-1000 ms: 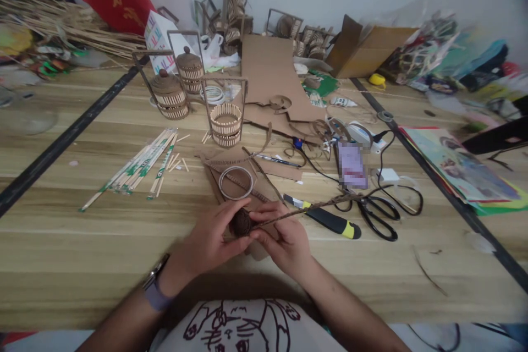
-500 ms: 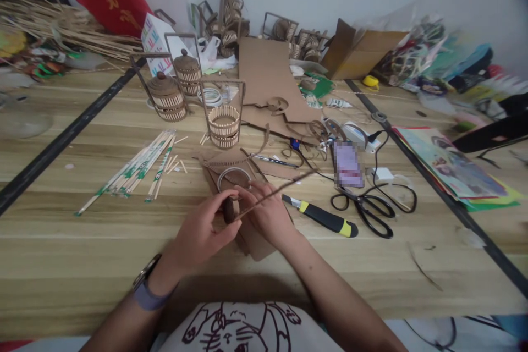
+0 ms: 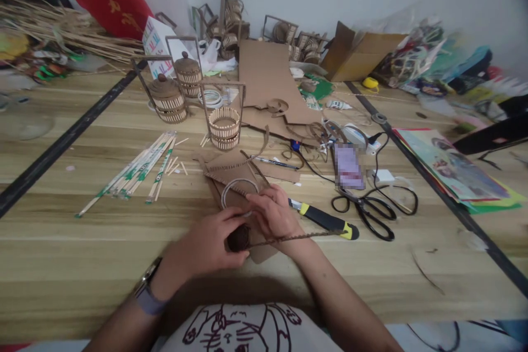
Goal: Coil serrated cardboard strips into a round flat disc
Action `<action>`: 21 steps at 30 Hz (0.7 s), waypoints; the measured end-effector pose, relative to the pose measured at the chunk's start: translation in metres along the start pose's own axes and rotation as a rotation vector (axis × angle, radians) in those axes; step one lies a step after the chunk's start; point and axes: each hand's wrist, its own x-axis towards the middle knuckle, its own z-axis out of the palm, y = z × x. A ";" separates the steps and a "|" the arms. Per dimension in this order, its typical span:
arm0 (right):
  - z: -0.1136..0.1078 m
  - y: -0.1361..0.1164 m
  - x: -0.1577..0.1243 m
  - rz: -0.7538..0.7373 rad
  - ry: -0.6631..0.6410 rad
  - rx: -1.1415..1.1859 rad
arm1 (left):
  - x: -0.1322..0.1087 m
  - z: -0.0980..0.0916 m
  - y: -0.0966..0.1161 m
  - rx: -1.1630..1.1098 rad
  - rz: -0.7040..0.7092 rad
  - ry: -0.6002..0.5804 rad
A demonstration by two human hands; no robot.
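My left hand [image 3: 210, 242] is closed on a small coil [image 3: 238, 237] of brown cardboard strip, fingers over its top and thumb at its lower edge. From the coil a long loose strip [image 3: 305, 237] runs right, across my right wrist. My right hand [image 3: 274, 212] has its fingers curled together at the right edge of a pale ring [image 3: 225, 195], which appears pinched in them; the fingertips are partly hidden. Beneath both hands lies a cardboard piece [image 3: 264, 253]. A black-and-yellow utility knife [image 3: 325, 218] lies just right of my right hand.
Black-handled scissors [image 3: 375, 212] and a phone [image 3: 350, 166] lie to the right. An open small basket [image 3: 224, 126] stands ahead, with lidded baskets [image 3: 169, 99] behind it to the left. Packaged sticks [image 3: 140, 168] lie left. A cardboard box [image 3: 358, 55] and a large cardboard sheet [image 3: 264, 66] are farther back.
Both hands have shifted slightly toward me and right. The coil has tilted to show its flat face, and the loose strip has swung down over my right wrist. The ring has moved nearer.
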 end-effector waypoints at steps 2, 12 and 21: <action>-0.005 0.004 0.000 0.003 0.033 0.035 | -0.001 0.001 0.000 -0.003 -0.004 0.010; -0.022 0.017 -0.002 0.248 0.165 0.164 | -0.005 0.000 0.002 -0.036 -0.001 -0.026; -0.028 0.012 0.001 0.333 0.270 0.285 | -0.004 -0.002 0.001 0.010 0.031 0.160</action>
